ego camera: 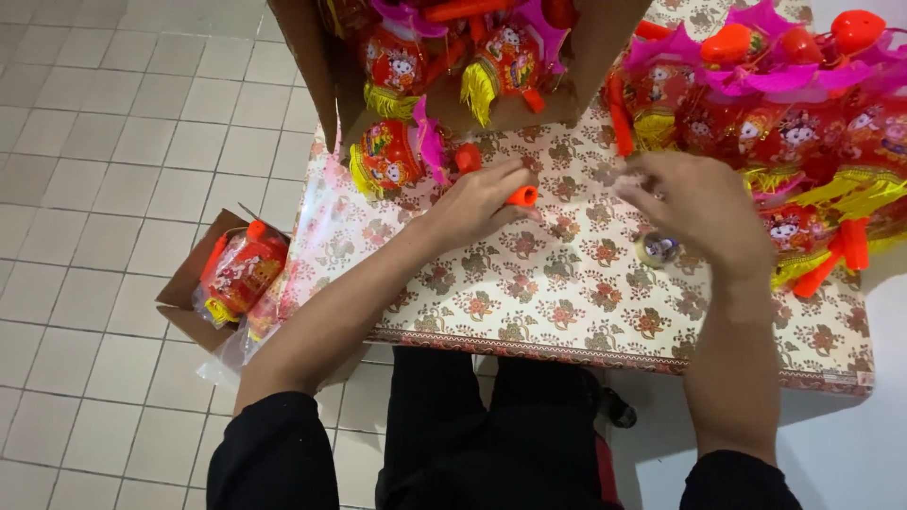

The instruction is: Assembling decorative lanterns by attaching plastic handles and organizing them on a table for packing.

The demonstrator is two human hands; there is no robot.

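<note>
two hands mid-table, left hand (pixel 477 200) gripping orange handle (pixel 521 196)

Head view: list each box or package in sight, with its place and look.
Large cardboard box: table's far edge, brown, open, full of red lanterns.
Small cardboard box: on the floor left of the table, brown, open.
Clear plastic bag: beside that small box, crumpled.

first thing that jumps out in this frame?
The heap of red and pink lanterns at the table's far right, with more spilling from the cardboard box at top centre. Mid-table, the left hand grips an orange handle on the floral tablecloth; the right hand hovers over a small tape roll.
</note>
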